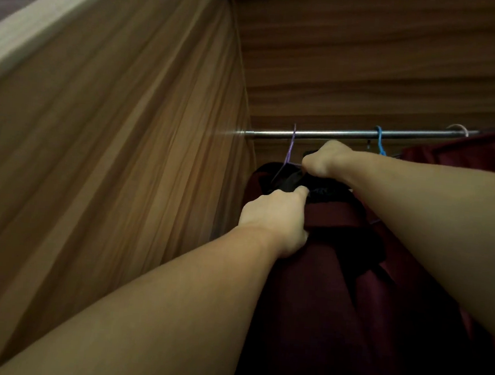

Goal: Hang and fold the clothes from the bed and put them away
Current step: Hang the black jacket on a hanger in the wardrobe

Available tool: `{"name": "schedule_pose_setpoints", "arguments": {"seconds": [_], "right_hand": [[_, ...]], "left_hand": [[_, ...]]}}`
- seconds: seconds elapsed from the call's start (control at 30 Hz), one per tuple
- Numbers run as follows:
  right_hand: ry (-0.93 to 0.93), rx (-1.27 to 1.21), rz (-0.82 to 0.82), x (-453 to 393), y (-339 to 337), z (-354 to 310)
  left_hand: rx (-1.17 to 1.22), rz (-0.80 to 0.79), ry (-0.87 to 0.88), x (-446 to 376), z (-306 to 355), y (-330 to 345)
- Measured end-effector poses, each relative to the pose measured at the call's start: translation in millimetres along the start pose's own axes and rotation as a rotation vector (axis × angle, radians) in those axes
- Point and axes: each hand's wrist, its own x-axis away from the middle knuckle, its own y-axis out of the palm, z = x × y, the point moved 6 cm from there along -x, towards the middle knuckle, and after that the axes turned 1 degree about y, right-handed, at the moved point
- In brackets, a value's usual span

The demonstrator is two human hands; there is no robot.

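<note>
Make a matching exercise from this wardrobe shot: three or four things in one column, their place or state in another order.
Things:
1. purple hanger
2. blue hanger
3. left hand
4. metal rail

Places or states:
A. grips the dark red garment
B. runs out from the wardrobe's side wall
C. hooked nearest that wall
D. hooked right of the right hand

Pairs: 1-C, 2-D, 3-A, 4-B

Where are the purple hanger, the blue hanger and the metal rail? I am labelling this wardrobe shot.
purple hanger [292,140]: head view, on its hook below the rail.
blue hanger [379,140]: head view, on its hook at the rail.
metal rail [339,133]: head view, bare stretch between both hangers.
</note>
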Motion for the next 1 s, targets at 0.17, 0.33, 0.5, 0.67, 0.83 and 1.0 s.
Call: {"name": "schedule_pose_setpoints", "arguments": {"seconds": [0.17,0.33,0.5,0.67,0.83,1.0], "right_hand": [[-0.017,0.069,-0.015,8.8,-3.9,2.5],[-0.035,0.117,-0.04,19.8,-11.1,-2.4],[-0.056,0.099,-0.153,41.2,-8.2,-7.8],[-0.063,0.0,-0.047,45.4,-14.0,-15.5],[-0.076,-0.041,0.063,38.1,-13.4,-25.6],[-0.043,-0.095,0.112,32.2,-6.0,-23.8]], "left_hand": [[0.056,-0.014,0.029,3.6,10.1,3.4],[0.085,-0.011,0.011,5.2,11.3,-0.4],[0.148,-0.001,-0.025,13.5,9.1,-3.4],[0.173,0.048,-0.067,19.0,2.2,-12.7],[0.109,0.097,-0.094,14.5,-7.3,-20.9],[0.066,0.095,-0.106,12.6,-11.2,-18.2]]}}
